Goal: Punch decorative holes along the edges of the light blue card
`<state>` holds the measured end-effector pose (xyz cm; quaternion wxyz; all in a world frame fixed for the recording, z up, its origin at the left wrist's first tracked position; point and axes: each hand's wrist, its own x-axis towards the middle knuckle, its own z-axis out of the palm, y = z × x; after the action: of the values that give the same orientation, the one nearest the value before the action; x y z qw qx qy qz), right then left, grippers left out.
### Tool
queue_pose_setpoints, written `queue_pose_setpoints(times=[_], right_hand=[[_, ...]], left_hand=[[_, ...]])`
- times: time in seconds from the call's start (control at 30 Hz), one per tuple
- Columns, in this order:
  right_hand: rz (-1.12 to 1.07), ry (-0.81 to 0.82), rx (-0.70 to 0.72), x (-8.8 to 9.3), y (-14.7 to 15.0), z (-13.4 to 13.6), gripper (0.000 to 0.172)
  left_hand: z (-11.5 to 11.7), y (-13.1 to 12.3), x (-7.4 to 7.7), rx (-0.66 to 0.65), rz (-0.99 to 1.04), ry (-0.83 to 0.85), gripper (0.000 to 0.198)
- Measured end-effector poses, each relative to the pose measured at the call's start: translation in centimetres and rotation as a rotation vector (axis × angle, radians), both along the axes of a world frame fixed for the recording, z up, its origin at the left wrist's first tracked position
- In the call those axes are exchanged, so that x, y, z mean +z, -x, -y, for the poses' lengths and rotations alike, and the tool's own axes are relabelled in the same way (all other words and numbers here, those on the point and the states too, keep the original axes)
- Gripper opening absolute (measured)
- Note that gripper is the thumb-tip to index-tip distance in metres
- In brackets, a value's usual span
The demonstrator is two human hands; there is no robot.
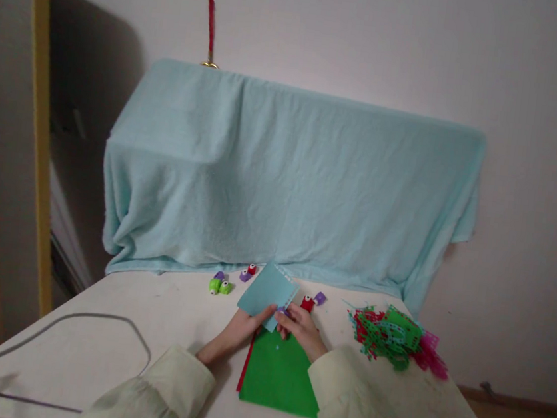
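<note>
A light blue sheet of paper (265,289) with a row of punched holes along its right edge is held up above the table. My left hand (251,321) grips its lower edge, thumb on top. At the sheet's lower right corner, my right hand (301,326) is closed around a small purple craft punch (283,311), which sits at the paper's edge and is partly hidden by the fingers. Below both hands lies a green sheet (279,377), with a red sheet (244,365) showing under its left side. A tiny blue paper dot rests on the green.
Small punches, green (220,287), purple and red (251,270), lie behind the hands. Red (307,303) and purple (319,298) ones sit to the right. A heap of punched paper strips (387,335) lies farther right. A grey cable (95,315) curves at left; a blue cloth (291,184) hangs behind.
</note>
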<state>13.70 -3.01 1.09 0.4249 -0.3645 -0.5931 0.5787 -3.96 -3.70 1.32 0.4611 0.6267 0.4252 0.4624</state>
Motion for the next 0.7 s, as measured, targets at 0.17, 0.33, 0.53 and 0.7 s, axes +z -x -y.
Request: queue_pose_setpoints(times=[0.17, 0.33, 0.53, 0.7], right_hand=[[-0.001, 0.003, 0.000, 0.3, 0.0, 0.1, 0.042], [0.007, -0.009, -0.012, 0.1, 0.0, 0.1, 0.042], [0.005, -0.008, -0.021, -1.0, 0.1, -0.7, 0.043], [-0.002, -0.011, -0.026, -0.8, 0.0, -0.6, 0.045]], left_hand=[[0.2, -0.1, 0.6, 0.010, -0.008, -0.016, 0.042], [-0.1, -0.3, -0.1, -0.003, -0.014, 0.031, 0.042], [-0.1, -0.4, -0.3, -0.011, 0.023, 0.082, 0.044], [-0.2, -0.4, -0.6, 0.028, 0.030, 0.064, 0.043]])
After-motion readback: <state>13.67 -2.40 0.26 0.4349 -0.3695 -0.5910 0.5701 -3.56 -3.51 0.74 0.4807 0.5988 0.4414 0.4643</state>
